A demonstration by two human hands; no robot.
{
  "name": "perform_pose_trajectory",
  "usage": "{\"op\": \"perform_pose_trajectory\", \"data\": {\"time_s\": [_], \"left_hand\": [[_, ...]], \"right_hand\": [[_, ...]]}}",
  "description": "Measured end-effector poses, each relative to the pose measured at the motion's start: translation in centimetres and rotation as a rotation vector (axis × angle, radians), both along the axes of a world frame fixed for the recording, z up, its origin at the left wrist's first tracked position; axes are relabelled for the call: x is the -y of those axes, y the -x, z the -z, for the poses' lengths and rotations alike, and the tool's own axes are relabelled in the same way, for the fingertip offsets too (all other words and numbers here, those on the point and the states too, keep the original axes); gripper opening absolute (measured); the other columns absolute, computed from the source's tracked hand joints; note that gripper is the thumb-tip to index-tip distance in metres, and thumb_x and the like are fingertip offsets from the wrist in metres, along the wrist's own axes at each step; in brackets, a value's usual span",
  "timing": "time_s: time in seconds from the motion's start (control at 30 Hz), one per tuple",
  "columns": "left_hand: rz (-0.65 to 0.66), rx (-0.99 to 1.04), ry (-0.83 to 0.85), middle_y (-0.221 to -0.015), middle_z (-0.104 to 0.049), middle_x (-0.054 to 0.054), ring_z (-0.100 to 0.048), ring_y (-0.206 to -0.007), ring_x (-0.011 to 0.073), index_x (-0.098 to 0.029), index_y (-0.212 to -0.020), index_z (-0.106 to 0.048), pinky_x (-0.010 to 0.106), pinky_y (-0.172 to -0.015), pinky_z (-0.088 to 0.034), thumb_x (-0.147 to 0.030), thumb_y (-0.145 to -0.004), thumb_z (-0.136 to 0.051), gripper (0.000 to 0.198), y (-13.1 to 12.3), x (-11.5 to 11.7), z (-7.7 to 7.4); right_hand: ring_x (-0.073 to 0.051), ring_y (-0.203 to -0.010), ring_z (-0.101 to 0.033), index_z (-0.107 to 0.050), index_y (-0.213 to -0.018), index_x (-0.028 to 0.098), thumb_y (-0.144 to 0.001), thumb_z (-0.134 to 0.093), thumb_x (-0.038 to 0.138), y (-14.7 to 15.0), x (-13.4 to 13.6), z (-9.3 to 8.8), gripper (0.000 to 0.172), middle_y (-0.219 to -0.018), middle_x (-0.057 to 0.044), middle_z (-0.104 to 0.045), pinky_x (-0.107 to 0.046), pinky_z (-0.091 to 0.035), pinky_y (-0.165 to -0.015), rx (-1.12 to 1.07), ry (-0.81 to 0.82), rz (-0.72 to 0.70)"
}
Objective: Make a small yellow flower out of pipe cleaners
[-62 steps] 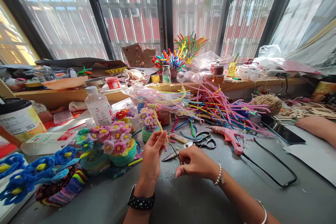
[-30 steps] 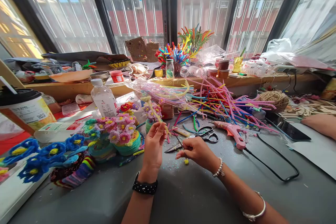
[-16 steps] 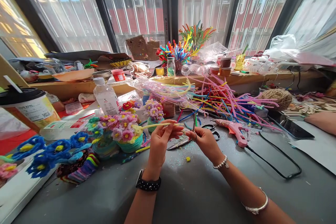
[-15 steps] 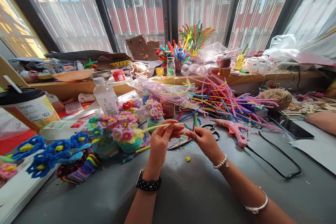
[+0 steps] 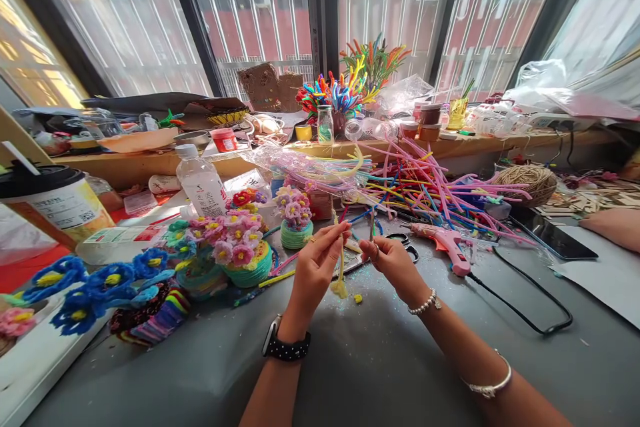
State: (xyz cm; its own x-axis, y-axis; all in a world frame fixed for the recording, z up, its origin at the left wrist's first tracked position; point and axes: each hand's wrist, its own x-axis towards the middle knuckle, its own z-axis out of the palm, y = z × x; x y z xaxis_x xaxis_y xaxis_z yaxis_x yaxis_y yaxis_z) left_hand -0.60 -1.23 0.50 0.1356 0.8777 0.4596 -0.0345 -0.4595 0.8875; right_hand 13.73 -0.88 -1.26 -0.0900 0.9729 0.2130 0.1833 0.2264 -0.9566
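My left hand (image 5: 316,268) pinches a yellow pipe cleaner (image 5: 341,267) near its top. The stem hangs down from the fingers and its fluffy tip ends just above the grey table (image 5: 380,373). My right hand (image 5: 394,261) is closed close beside it, holding a thin pointed tool (image 5: 371,225) upright; it looks like small scissors. The two hands almost touch. A small yellow snippet (image 5: 358,298) lies on the table below them, among fine glitter-like scraps.
Pipe-cleaner flower pots (image 5: 240,252) and blue flowers (image 5: 80,285) stand at left. Black-handled scissors (image 5: 407,250), a pink glue gun (image 5: 444,241) with its black cord, a pile of pipe cleaners (image 5: 425,192), a water bottle (image 5: 200,180) and a phone (image 5: 560,240) lie behind. Another person's hand (image 5: 613,227) rests at right.
The yellow pipe cleaner went from upright, to level pointing left, to hanging down from my left hand. A yellow snippet dropped onto the table. My right hand rose and turned its tool upright.
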Motion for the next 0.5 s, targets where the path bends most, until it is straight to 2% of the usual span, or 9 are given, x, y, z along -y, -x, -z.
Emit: {"op": "perform_pose_trajectory", "data": {"time_s": [0.1,0.2,0.33,0.5], "left_hand": [[-0.015,0.034,0.084,-0.095,-0.063,0.007,-0.06,-0.078,0.0172,-0.017,-0.095,-0.06,0.029,-0.075,-0.046,-0.024,-0.073,-0.051,0.025,-0.11,0.15,-0.09],[0.011,0.142,0.16,-0.087,-0.065,0.007,-0.061,-0.071,0.0165,-0.017,-0.095,-0.053,0.028,-0.069,-0.046,-0.023,-0.071,-0.055,0.025,-0.12,0.15,-0.12],[0.074,0.231,0.23,-0.077,-0.067,0.004,-0.062,-0.066,0.0151,-0.02,-0.097,-0.039,0.026,-0.063,-0.046,-0.02,-0.068,-0.059,0.035,-0.08,0.11,-0.28],[0.2,0.239,0.333,-0.064,-0.065,0.0,-0.058,-0.052,0.0115,-0.019,-0.101,-0.035,0.023,-0.055,-0.045,-0.021,-0.068,-0.059,0.041,0.03,0.19,-0.48]], "right_hand": [[-0.006,-0.042,-0.023,-0.047,-0.05,0.014,-0.07,-0.042,0.059,0.11,0.11,0.09,0.049,-0.044,0.006,-0.028,-0.021,-0.018,-0.041,0.001,0.001,-0.106],[-0.007,-0.042,-0.024,-0.048,-0.052,0.014,-0.069,-0.036,0.064,0.34,0.26,0.15,0.054,-0.044,0.005,-0.028,-0.021,-0.02,-0.041,0.044,0.014,-0.197],[-0.008,-0.047,-0.028,-0.048,-0.057,0.014,-0.069,-0.029,0.068,0.5,0.52,-0.07,0.058,-0.05,0.004,-0.033,-0.02,-0.023,-0.043,0.125,-0.021,-0.27],[-0.01,-0.057,-0.034,-0.049,-0.068,0.015,-0.066,-0.027,0.071,0.38,0.71,-0.59,0.061,-0.063,0.001,-0.039,-0.021,-0.028,-0.05,0.198,-0.089,-0.356]]}}
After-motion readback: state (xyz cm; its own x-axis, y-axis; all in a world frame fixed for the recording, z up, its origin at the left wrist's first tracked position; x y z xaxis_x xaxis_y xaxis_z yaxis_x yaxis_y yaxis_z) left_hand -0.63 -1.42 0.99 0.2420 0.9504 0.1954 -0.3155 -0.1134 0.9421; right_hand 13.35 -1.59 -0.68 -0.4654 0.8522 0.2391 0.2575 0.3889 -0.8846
